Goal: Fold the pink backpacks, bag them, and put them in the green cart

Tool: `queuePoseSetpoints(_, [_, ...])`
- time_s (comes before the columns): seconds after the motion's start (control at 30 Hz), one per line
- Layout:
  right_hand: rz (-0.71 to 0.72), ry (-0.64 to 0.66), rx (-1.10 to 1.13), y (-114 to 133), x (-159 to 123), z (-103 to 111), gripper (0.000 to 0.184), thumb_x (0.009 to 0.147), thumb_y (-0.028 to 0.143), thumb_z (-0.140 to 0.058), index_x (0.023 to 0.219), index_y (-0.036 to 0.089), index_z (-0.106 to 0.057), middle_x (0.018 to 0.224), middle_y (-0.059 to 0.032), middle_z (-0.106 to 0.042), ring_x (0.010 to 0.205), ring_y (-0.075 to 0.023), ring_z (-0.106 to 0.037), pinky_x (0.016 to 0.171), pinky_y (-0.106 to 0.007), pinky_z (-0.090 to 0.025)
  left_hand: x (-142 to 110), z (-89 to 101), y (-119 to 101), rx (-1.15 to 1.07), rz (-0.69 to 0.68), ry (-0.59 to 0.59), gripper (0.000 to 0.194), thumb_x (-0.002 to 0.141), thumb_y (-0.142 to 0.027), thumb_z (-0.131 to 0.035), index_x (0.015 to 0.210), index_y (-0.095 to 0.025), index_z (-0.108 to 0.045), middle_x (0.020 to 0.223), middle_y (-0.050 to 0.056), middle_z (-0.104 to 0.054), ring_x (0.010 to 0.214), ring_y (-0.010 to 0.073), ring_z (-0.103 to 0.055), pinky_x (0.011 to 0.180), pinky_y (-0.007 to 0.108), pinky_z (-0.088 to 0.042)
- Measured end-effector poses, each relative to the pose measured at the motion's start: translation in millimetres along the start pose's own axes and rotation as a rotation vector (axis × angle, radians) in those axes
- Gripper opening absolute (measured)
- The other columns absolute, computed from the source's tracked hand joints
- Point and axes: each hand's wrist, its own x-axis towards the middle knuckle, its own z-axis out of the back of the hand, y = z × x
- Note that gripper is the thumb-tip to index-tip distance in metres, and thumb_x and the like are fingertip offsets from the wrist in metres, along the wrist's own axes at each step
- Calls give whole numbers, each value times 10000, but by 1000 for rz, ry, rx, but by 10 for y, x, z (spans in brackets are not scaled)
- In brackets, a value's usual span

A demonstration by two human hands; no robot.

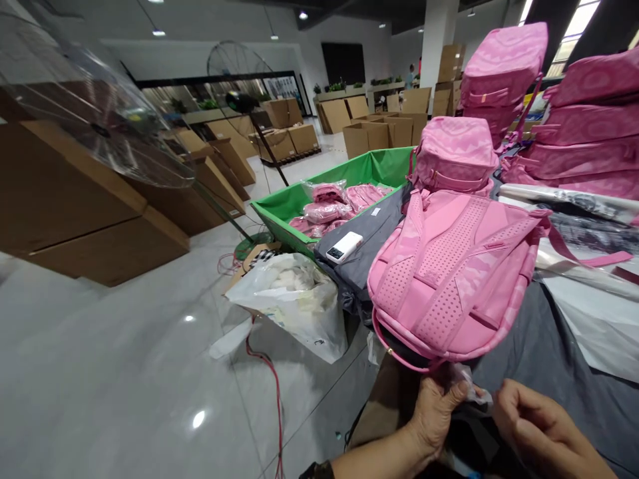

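A pink camouflage backpack [439,266] lies on the grey-covered table, its padded back panel and shoulder straps facing up. At its near end my left hand [434,412] is closed, with a crumpled bit of clear plastic [466,382] between thumb and fingers. Part of that hand is under the backpack's edge, so I cannot tell whether it also grips the bag. My right hand [542,426] is just to the right with curled fingers, close to the plastic's tip. What its fingertips hold, if anything, is hidden.
More pink backpacks [594,133] are stacked behind and right. Plastic sheets [594,319] lie at the right. A white phone [344,247] rests left of the backpack. Beyond are a green bin [284,203] of wrapped pink items, a white plastic bag [299,313], a fan [100,126] and cartons [94,193].
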Motion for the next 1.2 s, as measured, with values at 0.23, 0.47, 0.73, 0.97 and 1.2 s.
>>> queuePoseSetpoints(0.23, [245, -235, -652, -303, 245, -22, 510, 967, 672, -446, 711, 242, -545, 551, 46, -568, 441, -91, -501, 451, -175, -389, 4, -34, -30, -13, -112, 40, 606, 734, -523, -866, 1215, -182, -726, 1278, 129, -719, 1219, 336, -628, 1090, 461, -443])
queuePoseSetpoints(0.47, [398, -275, -840, -288, 243, -8, 396, 1032, 521, -406, 770, 257, -542, 612, 51, -634, 492, -97, -613, 434, -180, -370, -22, 5, -16, -80, -112, 113, 665, 691, -511, -882, 1237, -172, -712, 1300, 118, -713, 1258, 344, -607, 1122, 479, -422])
queuePoseSetpoints(0.73, [26, -68, -398, -439, 220, 154, 494, 960, 654, -433, 775, 227, -598, 684, -9, -634, 610, -143, -594, 593, -215, -499, 31, 6, 83, -61, -29, -163, 639, 644, -599, -883, 1105, -176, -755, 1077, 96, -773, 951, 273, -710, 967, 435, -529])
queuePoseSetpoints(0.97, [16, -61, -381, -621, 321, 35, 436, 945, 574, -422, 919, 204, -651, 801, -86, -742, 732, -221, -711, 666, -297, -560, 49, -19, 14, -37, -35, -134, 536, 662, -588, -880, 969, -158, -783, 782, 60, -765, 706, 218, -701, 814, 381, -560])
queuePoseSetpoints(1.2, [64, -198, -813, -733, 268, -32, 368, 928, 445, -433, 1111, 230, -670, 646, -35, -732, 564, -265, -713, 454, -297, -438, 39, 15, -80, 15, -38, -151, 594, 606, -539, -931, 1062, -184, -794, 1104, 103, -781, 1126, 295, -665, 1066, 419, -444])
